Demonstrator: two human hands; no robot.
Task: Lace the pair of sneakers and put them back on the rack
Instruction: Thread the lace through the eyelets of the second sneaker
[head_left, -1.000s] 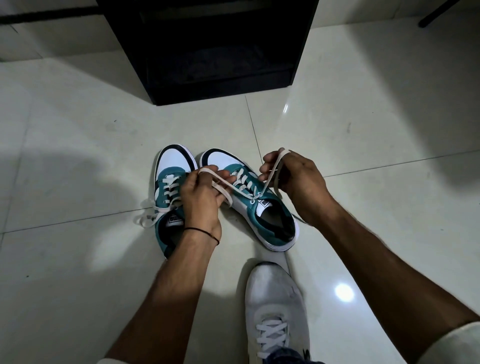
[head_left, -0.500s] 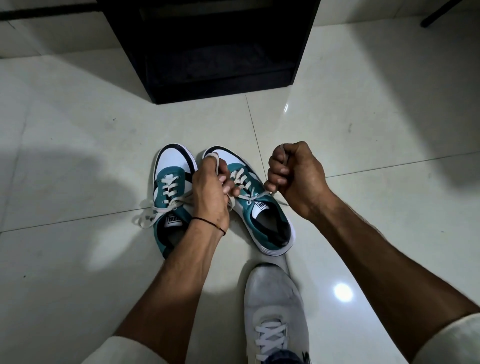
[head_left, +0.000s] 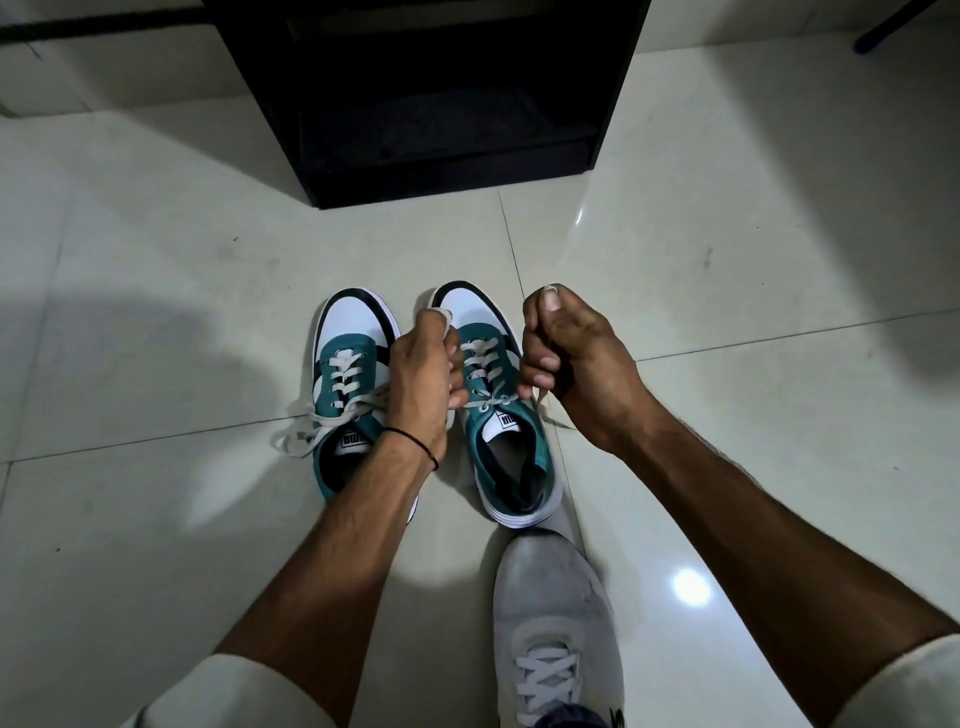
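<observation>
Both hands were closed on the lace ends of the right-hand sneaker (head_left: 506, 415): the left hand (head_left: 423, 379) pinched one end up near the toe, with a loop of lace (head_left: 441, 314) showing over its knuckles, while the right hand (head_left: 576, 364) was fisted around the other end, which trailed out below it. The pair stood side by side at the centre of the frame on the tiled floor (head_left: 156, 312). The left-hand sneaker (head_left: 348, 395) was already laced, its loose ends spilling leftward. The black rack (head_left: 431, 104) stood at the upper centre. The flat lace looked soft and limp, best gripped near its tips; the shoes seemed light, and the heel collar would likely be the easiest hold.
</observation>
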